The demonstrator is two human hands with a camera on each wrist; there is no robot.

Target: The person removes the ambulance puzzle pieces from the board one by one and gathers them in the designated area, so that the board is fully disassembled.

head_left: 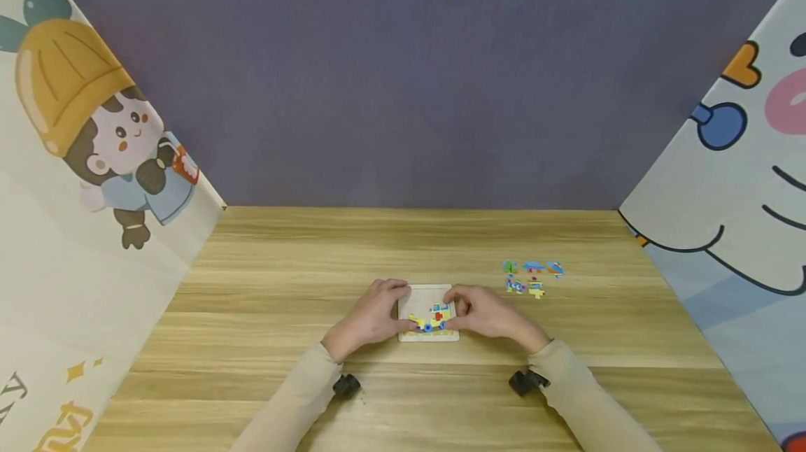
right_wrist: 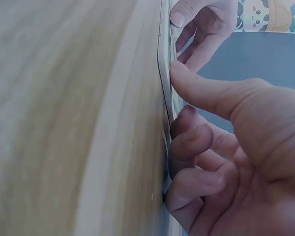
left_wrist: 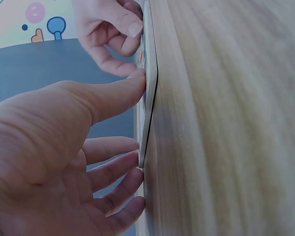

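Wooden puzzle tray (head_left: 420, 299) sits square to tabletop (head_left: 434, 403) near edge, yellow vehicle (head_left: 437, 319) lengthwise left-right; left hand (head_left: 373, 315) straight-fingered, touching; right hand (head_left: 488, 311) curled, grip unclear.

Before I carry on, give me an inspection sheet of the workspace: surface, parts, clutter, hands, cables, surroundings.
Surface: wood-grain table.
Job's things: puzzle board lies between the hands, its upper part bare; fitted pieces show a yellow vehicle with blue wheels in its lower part. Loose pieces lie in two rough rows beyond the right hand.
Clutter: nothing distinct seen.
Left hand: thumb on the board's near-left part, index finger at its far-left corner.
Right hand: thumb and index finger touch the board's right side.
Cables: nothing seen.
Surroundings: plain dark back wall; cartoon-printed left panel and right panel.
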